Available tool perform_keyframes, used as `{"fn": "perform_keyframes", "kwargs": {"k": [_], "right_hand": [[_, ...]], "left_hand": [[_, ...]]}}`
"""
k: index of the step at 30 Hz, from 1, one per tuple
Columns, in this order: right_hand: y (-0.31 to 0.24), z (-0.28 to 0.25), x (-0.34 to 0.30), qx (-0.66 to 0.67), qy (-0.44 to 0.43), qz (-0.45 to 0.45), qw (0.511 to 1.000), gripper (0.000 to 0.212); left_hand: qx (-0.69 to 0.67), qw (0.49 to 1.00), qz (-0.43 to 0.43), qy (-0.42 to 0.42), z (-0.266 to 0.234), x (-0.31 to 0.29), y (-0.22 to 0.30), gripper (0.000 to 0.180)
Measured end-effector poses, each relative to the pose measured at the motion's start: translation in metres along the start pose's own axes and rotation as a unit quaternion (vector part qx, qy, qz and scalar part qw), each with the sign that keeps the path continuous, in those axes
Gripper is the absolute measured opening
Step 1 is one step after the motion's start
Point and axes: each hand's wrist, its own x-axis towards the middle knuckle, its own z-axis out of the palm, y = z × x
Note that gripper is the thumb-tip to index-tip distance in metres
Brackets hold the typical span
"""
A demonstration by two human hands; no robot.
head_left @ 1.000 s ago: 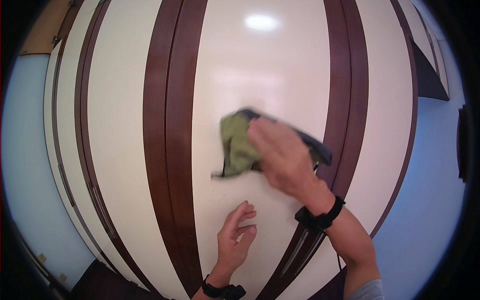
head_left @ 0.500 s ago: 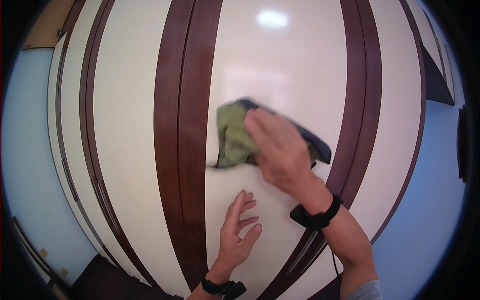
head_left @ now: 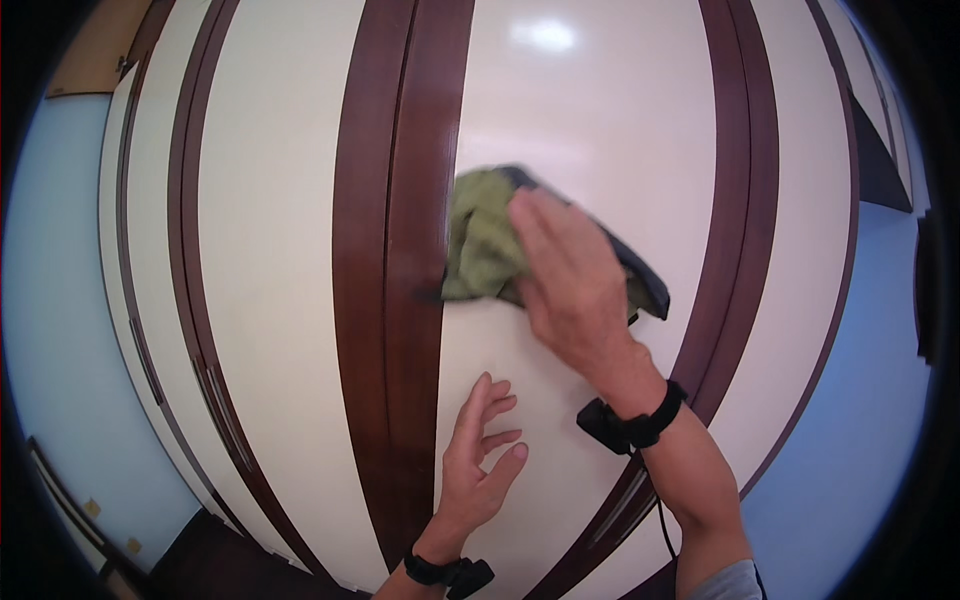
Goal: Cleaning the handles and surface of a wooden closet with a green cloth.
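My right hand (head_left: pixel 575 270) lies over a green cloth (head_left: pixel 482 230) with a dark border, holding it against a glossy cream cabinet door panel (head_left: pixel 590 110). The cloth is bunched on its left side, and its left edge meets the dark brown strip (head_left: pixel 425 220). Part of the cloth is hidden under the hand, so my thumb's hold on it is not clear. Lower down, my left hand (head_left: pixel 480 475) is raised in front of the same panel, fingers apart and holding nothing. Whether it touches the door I cannot tell.
More cream panels (head_left: pixel 280 250) with brown strips run left and right. Long metal handles (head_left: pixel 228 415) sit low on the strips. Pale blue walls (head_left: pixel 60 280) flank the cabinet. A black strap with a small box (head_left: pixel 640 420) is on my right wrist, with a cable hanging from it.
My right hand and the cloth have moved up and toward the brown strip on the left of the panel. The whole view has shifted slightly; my left hand stays nearly in place.
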Motion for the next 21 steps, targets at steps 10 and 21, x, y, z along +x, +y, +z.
{"fn": "perform_keyframes", "kwargs": {"k": [10, 21], "right_hand": [[-0.036, 0.011, -0.022, 0.038, -0.074, -0.085, 0.993, 0.054], [-0.041, 0.025, 0.011, -0.009, 0.002, -0.017, 1.000, 0.063]], "left_hand": [[-0.010, 1.000, 0.014, 0.005, -0.020, -0.002, 0.002, 0.089], [-0.032, 0.999, -0.004, 0.004, -0.046, -0.008, 0.001, 0.088]]}}
